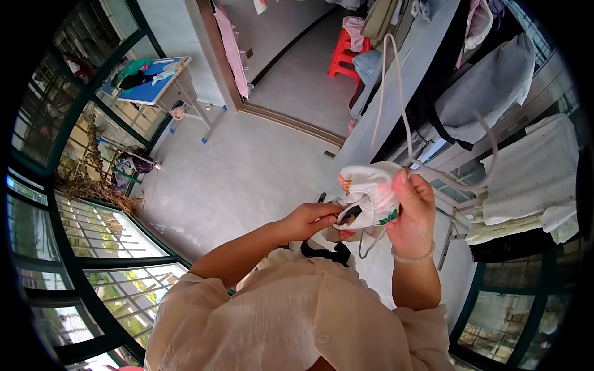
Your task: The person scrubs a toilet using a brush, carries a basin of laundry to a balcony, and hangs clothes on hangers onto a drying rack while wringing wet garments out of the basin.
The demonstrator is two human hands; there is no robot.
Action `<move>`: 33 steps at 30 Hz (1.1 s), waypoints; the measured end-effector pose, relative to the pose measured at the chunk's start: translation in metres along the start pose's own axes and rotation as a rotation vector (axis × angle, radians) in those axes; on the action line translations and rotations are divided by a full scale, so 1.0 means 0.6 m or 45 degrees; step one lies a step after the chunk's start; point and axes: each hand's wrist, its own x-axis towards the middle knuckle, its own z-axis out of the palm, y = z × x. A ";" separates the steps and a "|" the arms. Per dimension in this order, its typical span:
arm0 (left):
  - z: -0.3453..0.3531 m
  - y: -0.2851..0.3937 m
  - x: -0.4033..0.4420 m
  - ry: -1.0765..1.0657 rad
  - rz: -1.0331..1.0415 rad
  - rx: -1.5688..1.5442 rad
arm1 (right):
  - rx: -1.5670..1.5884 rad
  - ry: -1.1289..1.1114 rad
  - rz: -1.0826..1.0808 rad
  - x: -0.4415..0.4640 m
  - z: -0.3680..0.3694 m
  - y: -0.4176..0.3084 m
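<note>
Before my chest, a bunched white cloth item [369,195] with orange, green and pink print hangs between my two hands; its exact kind cannot be made out. Its opening faces my left hand [311,221], whose thumb and fingers pinch the edge. My right hand [411,210], wearing a beaded bracelet [413,255], grips the cloth's right side between thumb and fingers. A thin white clothes hanger [405,117] rises from beside the right thumb and curves off to the right. A grey wire hook [371,244] shows below the cloth.
At right, a grey garment [489,86] and a dotted white cloth [526,173] hang close by. A red stool [344,57] stands beyond the doorway sill [291,123]. A blue-topped table [145,89] holds clothes at far left. Dry plants [93,179] lie by the barred windows.
</note>
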 end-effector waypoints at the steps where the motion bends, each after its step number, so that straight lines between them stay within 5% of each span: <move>1: 0.022 -0.034 0.005 -0.071 -0.099 -0.125 | -0.008 0.127 -0.090 -0.017 0.004 -0.017; 4: 0.043 -0.046 0.033 -0.464 -0.299 0.054 | -0.010 0.214 -0.309 -0.054 -0.040 -0.031; 8: 0.079 -0.026 0.070 -0.629 -0.575 0.484 | -0.044 0.346 -0.645 -0.118 -0.120 -0.038; 11: 0.098 -0.038 0.083 -0.687 -0.103 0.890 | -0.118 0.696 -0.805 -0.179 -0.168 -0.045; 13: 0.109 -0.023 0.097 -0.591 -0.015 0.910 | -0.071 0.971 -0.766 -0.229 -0.197 -0.068; 15: 0.110 0.005 0.127 -0.512 0.132 1.005 | -0.087 0.947 -0.783 -0.289 -0.246 -0.078; 16: 0.112 0.023 0.145 -0.439 0.327 1.011 | -0.128 1.287 -0.832 -0.306 -0.268 -0.072; 19: 0.131 0.105 0.200 -0.353 0.785 0.970 | -0.173 1.369 -0.947 -0.412 -0.354 -0.028; 21: 0.157 0.149 0.234 -0.406 0.960 0.987 | -0.470 1.496 -1.047 -0.457 -0.390 0.004; 23: 0.198 0.200 0.269 -0.470 1.078 0.911 | -1.033 1.787 -0.791 -0.506 -0.430 0.027; 27: 0.299 0.261 0.320 -0.814 1.237 0.945 | -0.644 2.425 -0.963 -0.536 -0.442 0.007; 28: 0.326 0.262 0.330 -0.843 1.301 1.026 | -0.344 2.417 -1.024 -0.550 -0.447 -0.004; 31: 0.378 0.276 0.347 -0.878 1.342 1.026 | 0.151 1.555 -1.390 -0.556 -0.438 -0.049; 33: 0.399 0.283 0.357 -0.876 1.323 1.024 | 0.347 1.405 -1.458 -0.511 -0.418 -0.080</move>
